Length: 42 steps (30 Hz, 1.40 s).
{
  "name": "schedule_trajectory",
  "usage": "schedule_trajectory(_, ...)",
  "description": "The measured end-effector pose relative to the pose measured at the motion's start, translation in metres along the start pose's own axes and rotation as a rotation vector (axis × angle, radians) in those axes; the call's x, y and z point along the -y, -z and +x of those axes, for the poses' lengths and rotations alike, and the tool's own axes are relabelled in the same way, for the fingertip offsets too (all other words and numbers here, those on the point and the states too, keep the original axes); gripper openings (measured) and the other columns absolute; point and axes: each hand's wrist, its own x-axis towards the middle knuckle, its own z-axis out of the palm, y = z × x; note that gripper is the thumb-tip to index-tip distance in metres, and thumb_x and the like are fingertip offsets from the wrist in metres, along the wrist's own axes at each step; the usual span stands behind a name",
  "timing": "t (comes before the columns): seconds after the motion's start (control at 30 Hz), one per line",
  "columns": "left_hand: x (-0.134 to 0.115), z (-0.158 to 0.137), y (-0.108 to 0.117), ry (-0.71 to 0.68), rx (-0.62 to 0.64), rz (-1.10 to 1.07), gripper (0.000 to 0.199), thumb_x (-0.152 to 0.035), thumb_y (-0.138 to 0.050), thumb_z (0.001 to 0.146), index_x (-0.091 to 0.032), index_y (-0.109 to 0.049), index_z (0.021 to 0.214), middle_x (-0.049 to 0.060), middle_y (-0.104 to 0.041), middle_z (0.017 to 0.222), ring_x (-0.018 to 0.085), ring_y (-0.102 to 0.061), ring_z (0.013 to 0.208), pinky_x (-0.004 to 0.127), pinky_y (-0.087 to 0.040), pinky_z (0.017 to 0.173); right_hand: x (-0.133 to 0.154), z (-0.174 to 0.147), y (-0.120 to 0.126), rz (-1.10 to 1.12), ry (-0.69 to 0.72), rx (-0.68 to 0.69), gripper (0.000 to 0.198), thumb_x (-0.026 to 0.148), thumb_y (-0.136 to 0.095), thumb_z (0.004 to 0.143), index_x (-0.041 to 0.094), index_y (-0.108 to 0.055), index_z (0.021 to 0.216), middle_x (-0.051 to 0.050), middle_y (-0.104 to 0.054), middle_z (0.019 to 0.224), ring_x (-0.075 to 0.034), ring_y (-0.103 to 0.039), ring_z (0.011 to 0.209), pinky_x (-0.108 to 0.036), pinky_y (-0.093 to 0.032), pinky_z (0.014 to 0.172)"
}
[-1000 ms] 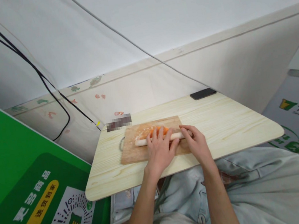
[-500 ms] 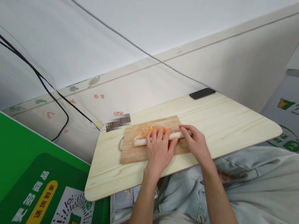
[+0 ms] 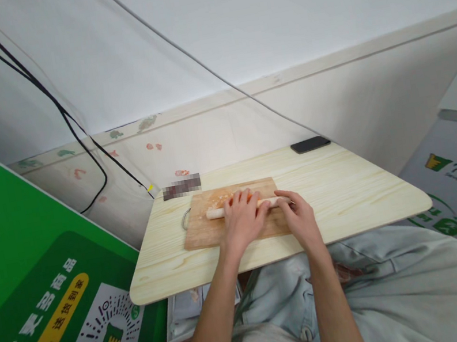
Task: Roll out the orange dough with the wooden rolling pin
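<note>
Now | left hand (image 3: pixel 241 215): grip spread flat over rolling pin (image 3: pixel 215 213) | right hand (image 3: pixel 300 212): narrow grip around pin's end

I can cross the table (image 3: pixel 367 188) at right; the rolling pin (image 3: pixel 216 213) bars the cutting board (image 3: pixel 204 235), the wall (image 3: pixel 231 135) the back.

There are two bare hands (image 3: pixel 242 215), one rolling pin (image 3: pixel 215 214), one cutting board (image 3: pixel 204 236), one mostly hidden orange lump (image 3: pixel 249 196), one smartphone (image 3: pixel 310 144), one tabletop (image 3: pixel 358 190), one green panel (image 3: pixel 22 223) and one round scan code (image 3: pixel 109 341).
</note>
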Motion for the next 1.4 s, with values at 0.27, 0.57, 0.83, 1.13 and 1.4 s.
schedule_trajectory(0.27, -0.001, -0.010, -0.001, -0.014, -0.011, -0.015, 0.048, -0.051, -0.038, 0.115, -0.027, -0.064, 0.148, 0.008, -0.063, 0.159, 0.030, -0.050, 0.150, 0.057, -0.037, 0.125, 0.001, -0.001, -0.001, 0.013, -0.014, -0.019, 0.037, 0.041, -0.061, 0.087, 0.022, -0.081, 0.112, -0.013, -0.080, 0.121, -0.031, -0.072, 0.112, -0.051, -0.057, 0.104)
schedule_trajectory(0.57, -0.003, -0.041, -0.014, -0.029, -0.096, 0.034, 0.052, -0.053, -0.045, 0.113, -0.032, -0.054, 0.160, 0.007, -0.050, 0.173, 0.030, -0.042, 0.160, 0.057, -0.032, 0.132, 0.004, 0.000, 0.000, 0.069, -0.025, -0.018, 0.041, 0.038, -0.060, 0.083, 0.022, -0.079, 0.116, -0.012, -0.081, 0.124, -0.031, -0.073, 0.117, -0.052, -0.055, 0.110)
schedule_trajectory(0.83, 0.000, -0.009, -0.008, -0.017, -0.081, 0.002, 0.041, -0.049, -0.046, 0.114, -0.029, -0.066, 0.144, 0.008, -0.067, 0.154, 0.031, -0.056, 0.146, 0.057, -0.041, 0.124, -0.002, 0.000, -0.002, 0.066, -0.052, -0.031, 0.040, 0.039, -0.061, 0.082, 0.022, -0.079, 0.114, -0.013, -0.080, 0.124, -0.033, -0.073, 0.114, -0.052, -0.058, 0.103)
schedule_trajectory(1.13, -0.005, -0.043, -0.015, -0.031, -0.103, -0.011, 0.049, -0.049, -0.046, 0.113, -0.030, -0.055, 0.158, 0.008, -0.053, 0.170, 0.031, -0.044, 0.158, 0.058, -0.034, 0.129, 0.001, 0.000, 0.001, 0.080, -0.034, -0.035, 0.040, 0.037, -0.059, 0.082, 0.022, -0.080, 0.112, -0.012, -0.080, 0.121, -0.031, -0.072, 0.115, -0.049, -0.057, 0.103)
schedule_trajectory(1.4, 0.000, -0.021, -0.007, -0.017, -0.067, -0.025, 0.043, -0.048, -0.046, 0.114, -0.028, -0.063, 0.148, 0.008, -0.062, 0.161, 0.032, -0.047, 0.155, 0.058, -0.037, 0.126, -0.004, 0.000, -0.001, 0.108, -0.066, -0.036, 0.039, 0.039, -0.062, 0.082, 0.023, -0.079, 0.114, -0.012, -0.079, 0.123, -0.031, -0.073, 0.112, -0.050, -0.060, 0.098)
